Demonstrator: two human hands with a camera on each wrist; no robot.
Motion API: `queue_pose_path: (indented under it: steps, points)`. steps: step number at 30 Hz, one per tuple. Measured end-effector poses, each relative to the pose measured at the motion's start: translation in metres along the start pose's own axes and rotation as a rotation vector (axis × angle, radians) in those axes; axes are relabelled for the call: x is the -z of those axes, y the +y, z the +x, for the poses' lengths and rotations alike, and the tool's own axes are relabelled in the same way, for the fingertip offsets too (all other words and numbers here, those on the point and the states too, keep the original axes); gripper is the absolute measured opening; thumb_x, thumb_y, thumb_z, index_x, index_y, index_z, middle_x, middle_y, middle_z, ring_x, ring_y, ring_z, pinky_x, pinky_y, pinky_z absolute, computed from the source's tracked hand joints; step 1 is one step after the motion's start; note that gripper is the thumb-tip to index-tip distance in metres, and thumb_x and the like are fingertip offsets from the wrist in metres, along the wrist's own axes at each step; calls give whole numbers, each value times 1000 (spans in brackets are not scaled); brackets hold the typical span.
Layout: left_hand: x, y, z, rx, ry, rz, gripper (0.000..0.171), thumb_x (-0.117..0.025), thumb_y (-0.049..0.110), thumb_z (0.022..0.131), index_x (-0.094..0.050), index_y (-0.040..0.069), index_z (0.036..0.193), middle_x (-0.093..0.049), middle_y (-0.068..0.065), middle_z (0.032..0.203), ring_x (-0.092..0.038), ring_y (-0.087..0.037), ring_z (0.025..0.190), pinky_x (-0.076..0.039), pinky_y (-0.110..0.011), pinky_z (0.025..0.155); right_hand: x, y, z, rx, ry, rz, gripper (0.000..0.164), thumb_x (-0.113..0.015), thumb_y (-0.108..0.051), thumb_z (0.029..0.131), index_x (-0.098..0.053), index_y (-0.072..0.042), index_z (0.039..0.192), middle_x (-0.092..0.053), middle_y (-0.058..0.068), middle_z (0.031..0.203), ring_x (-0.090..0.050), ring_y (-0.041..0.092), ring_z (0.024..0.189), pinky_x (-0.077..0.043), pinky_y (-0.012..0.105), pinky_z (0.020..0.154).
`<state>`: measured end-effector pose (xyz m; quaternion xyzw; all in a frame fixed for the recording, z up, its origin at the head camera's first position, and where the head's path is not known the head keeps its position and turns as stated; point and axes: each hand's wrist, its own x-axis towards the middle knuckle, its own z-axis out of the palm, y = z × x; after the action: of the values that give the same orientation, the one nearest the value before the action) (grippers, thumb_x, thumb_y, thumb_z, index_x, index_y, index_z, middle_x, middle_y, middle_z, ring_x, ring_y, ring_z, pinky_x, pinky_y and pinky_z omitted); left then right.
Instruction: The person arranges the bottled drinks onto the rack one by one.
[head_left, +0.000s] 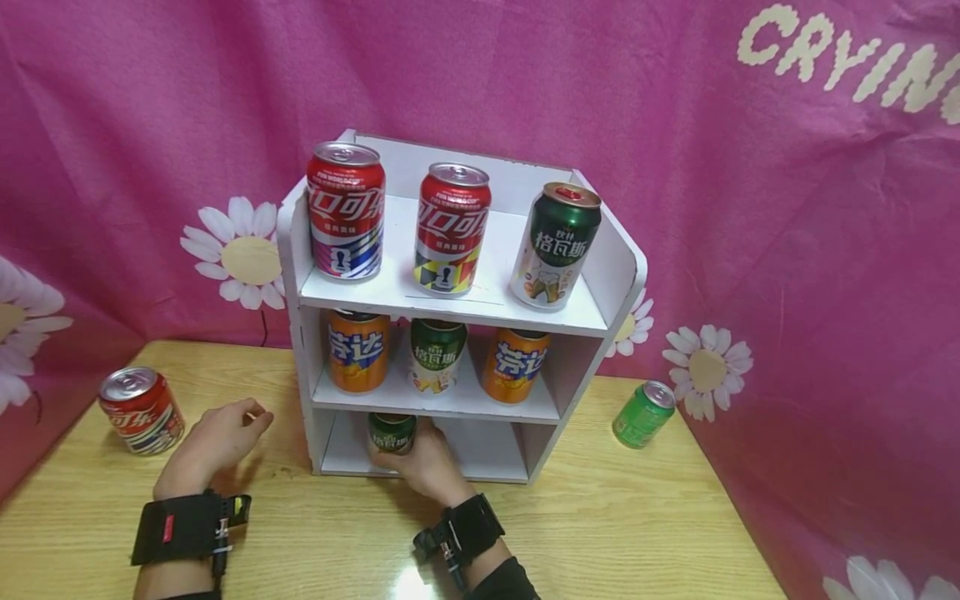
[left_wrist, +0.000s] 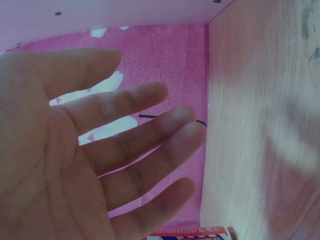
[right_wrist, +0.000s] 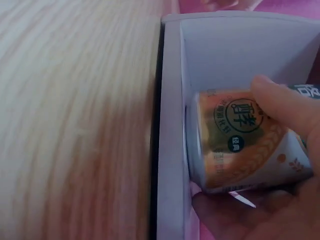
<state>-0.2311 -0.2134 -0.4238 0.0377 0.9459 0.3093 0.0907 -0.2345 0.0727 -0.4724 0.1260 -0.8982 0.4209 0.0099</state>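
My right hand [head_left: 431,467] reaches into the bottom level of the white shelf [head_left: 300,383] and grips a green-topped kvass can [head_left: 392,433]. In the right wrist view the thumb and fingers wrap the can [right_wrist: 235,142], its base against the shelf board. My left hand [head_left: 217,442] is over the table left of the shelf, holding nothing. Its fingers [left_wrist: 135,140] are spread and slightly bent in the left wrist view. Beside it stands a red cola can [head_left: 142,417], whose edge also shows low in the left wrist view.
On the top level stand two red cola cans [head_left: 347,212] and a green kvass can [head_left: 557,246]. The middle level holds two orange soda cans [head_left: 358,354] with a kvass can [head_left: 437,358] between them. A green can [head_left: 643,415] stands on the table [head_left: 630,517] at right.
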Motion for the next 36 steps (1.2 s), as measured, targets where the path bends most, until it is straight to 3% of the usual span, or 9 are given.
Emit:
queue_pose_path:
  steps: [9,22,36]
  points:
    - [1,2,1,-4,-6,-8,46,-40,31,101,-50,-8,123,-53,-32,118,-50,-48,108,-44,-58,82,1,0,-1,-2,-12,-68,86,-81,-36,73,-35,-5,138,-59,9,117,-57,23,107,-45,35,91]
    - [0,-1,4,-27,-9,12,47,-41,32,101,-49,-9,123,-54,-33,117,-52,-48,105,-45,-57,79,-10,-4,1,-4,9,-87,70,-80,-37,74,-48,-6,128,-63,5,107,-60,19,98,-48,32,85]
    - [0,2,2,-38,-9,25,47,-41,30,100,-50,-10,122,-54,-34,117,-52,-48,105,-44,-57,80,-23,-17,8,-28,4,-76,76,-81,-34,75,-42,-8,135,-59,6,117,-56,19,108,-44,31,92]
